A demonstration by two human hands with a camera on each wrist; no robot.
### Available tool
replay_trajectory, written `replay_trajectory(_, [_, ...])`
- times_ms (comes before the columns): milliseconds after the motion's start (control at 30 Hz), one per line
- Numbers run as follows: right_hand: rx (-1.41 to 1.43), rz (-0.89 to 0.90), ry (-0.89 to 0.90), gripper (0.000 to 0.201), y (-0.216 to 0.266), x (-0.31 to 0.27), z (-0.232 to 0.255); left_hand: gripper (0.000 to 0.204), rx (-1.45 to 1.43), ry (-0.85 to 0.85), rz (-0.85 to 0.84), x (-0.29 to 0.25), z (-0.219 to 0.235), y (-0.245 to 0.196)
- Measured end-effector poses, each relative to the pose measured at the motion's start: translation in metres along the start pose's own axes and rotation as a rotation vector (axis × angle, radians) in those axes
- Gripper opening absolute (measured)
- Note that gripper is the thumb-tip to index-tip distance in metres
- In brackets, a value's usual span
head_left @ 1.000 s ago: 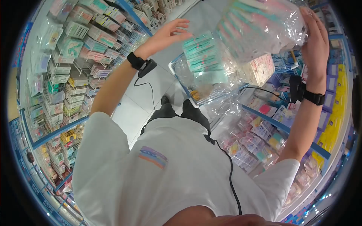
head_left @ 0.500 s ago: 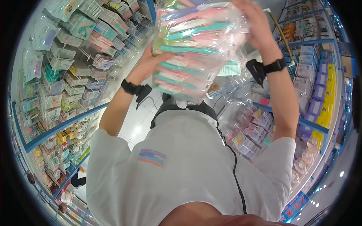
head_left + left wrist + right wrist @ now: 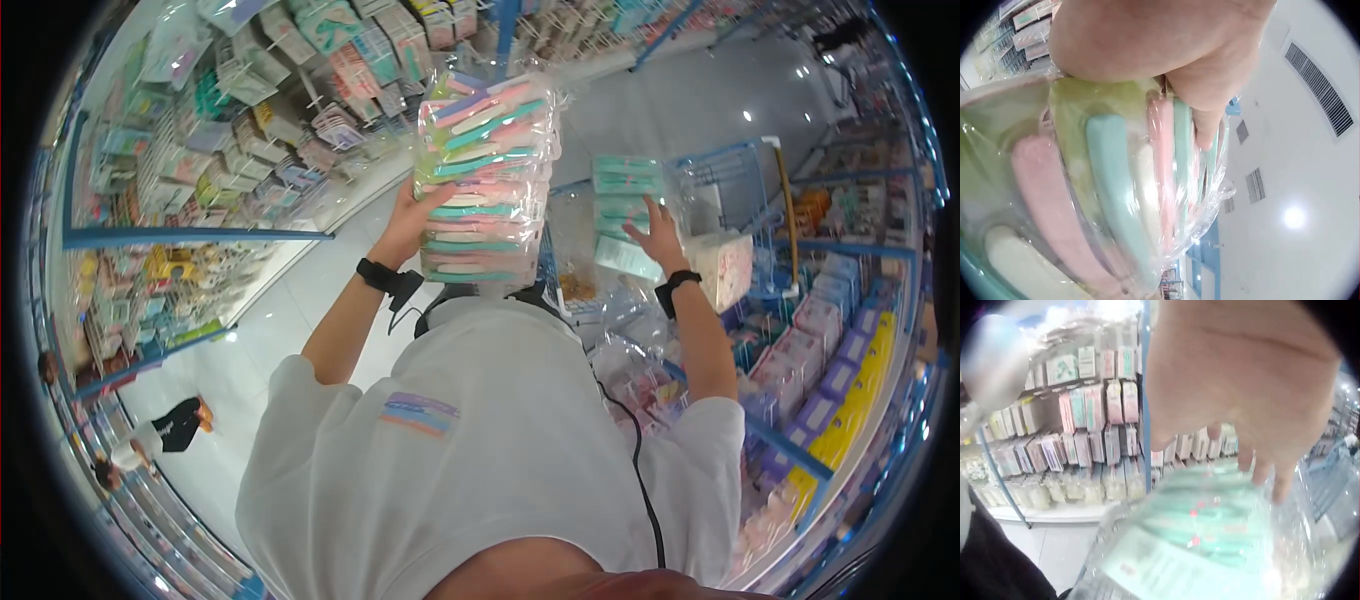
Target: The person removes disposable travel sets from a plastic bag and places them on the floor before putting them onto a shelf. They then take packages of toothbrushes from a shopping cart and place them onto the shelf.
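A large clear bag of pink, teal and white handled items (image 3: 485, 190) hangs upright in the left hand (image 3: 405, 225), the thumb over its left edge. Close up in the left wrist view, the left hand (image 3: 1166, 44) grips the plastic over the coloured handles (image 3: 1110, 175). Over a stack of mint-green packs (image 3: 625, 180) is the right hand (image 3: 662, 240), its fingers spread. The right wrist view has the right hand (image 3: 1241, 381) above those green packs (image 3: 1210, 519) in clear plastic; whether the fingertips touch them cannot be told.
Hanging goods (image 3: 350, 70) fill the rack on the left. A blue wire basket cart (image 3: 720, 175) stands beyond the green packs, near a pale floral package (image 3: 722, 270). Yellow and purple boxes (image 3: 840, 390) line the right shelf. Another person (image 3: 150, 445) is at lower left.
My right hand let go of the big bag and moved down over the green packs. The left hand, first empty, took hold of the bag, which moved left and now hangs upright.
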State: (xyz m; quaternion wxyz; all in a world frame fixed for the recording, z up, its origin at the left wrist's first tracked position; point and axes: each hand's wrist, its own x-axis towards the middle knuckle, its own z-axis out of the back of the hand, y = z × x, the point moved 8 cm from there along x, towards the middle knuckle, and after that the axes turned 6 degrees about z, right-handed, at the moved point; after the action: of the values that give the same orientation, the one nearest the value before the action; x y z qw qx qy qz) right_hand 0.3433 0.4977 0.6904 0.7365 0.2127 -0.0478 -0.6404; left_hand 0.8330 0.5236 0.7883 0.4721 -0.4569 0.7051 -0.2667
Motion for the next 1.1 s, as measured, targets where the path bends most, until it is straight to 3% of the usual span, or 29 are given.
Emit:
replay_trajectory(33, [-0.160, -0.054, -0.036, 0.101, -0.007, 0.004, -0.006, 0.053, -0.018, -0.034, -0.002, -0.001, 0.002, 0.000])
replay_trajectory(67, [-0.147, -0.029, -0.031, 0.101, 0.004, 0.005, -0.007, 0.053, -0.011, -0.060, -0.012, -0.005, 0.004, 0.001])
replay_trajectory(133, [-0.142, -0.328, 0.127, 0.124, -0.002, 0.000, -0.015, 0.052, -0.053, -0.060, -0.016, -0.012, 0.005, 0.005])
replay_trajectory(167, [-0.159, -0.356, 0.103, 0.136, -0.013, 0.003, -0.025, 0.052, -0.056, -0.050, -0.025, -0.014, 0.004, 0.006])
replay_trajectory(300, [-0.224, -0.453, 0.117, 0.143, -0.026, 0.008, -0.028, 0.052, -0.053, -0.084, -0.005, -0.026, 0.008, 0.012])
replay_trajectory(433, [-0.175, -0.435, 0.169, 0.146, -0.032, 0.006, -0.009, 0.053, -0.078, -0.103, 0.013, -0.027, 0.007, 0.022])
replay_trajectory(533, [-0.062, -0.463, 0.030, 0.145, -0.046, 0.001, -0.004, 0.053, -0.081, -0.102, 0.003, -0.030, 0.008, 0.029])
replay_trajectory(600, [-0.003, -0.424, -0.216, 0.143, -0.084, 0.006, -0.014, 0.054, -0.080, -0.094, -0.016, -0.033, 0.007, 0.034])
replay_trajectory(700, [0.122, -0.503, -0.201, 0.137, -0.088, 0.002, 0.000, 0.054, -0.067, -0.077, -0.018, -0.037, 0.001, 0.036])
replay_trajectory(833, [0.109, -0.480, -0.159, 0.131, -0.107, 0.008, 0.012, 0.056, -0.090, -0.078, -0.006, -0.043, -0.006, 0.037])
replay_trajectory(900, [0.065, -0.520, -0.224, 0.118, -0.134, 0.012, 0.018, 0.057, -0.093, -0.079, -0.004, -0.044, -0.008, 0.038])
replay_trajectory(1000, [0.036, -0.535, -0.326, 0.107, -0.229, 0.042, 0.009, 0.056, -0.102, -0.077, 0.000, -0.047, -0.010, 0.040])
replay_trajectory(1067, [0.470, -0.557, -0.206, 0.100, -0.231, 0.046, 0.028, 0.055, -0.087, -0.085, -0.010, -0.048, -0.015, 0.037])
replay_trajectory(1100, [0.680, -0.452, -0.188, 0.082, -0.234, 0.047, 0.029, 0.055, -0.087, -0.093, -0.006, -0.048, -0.016, 0.037])
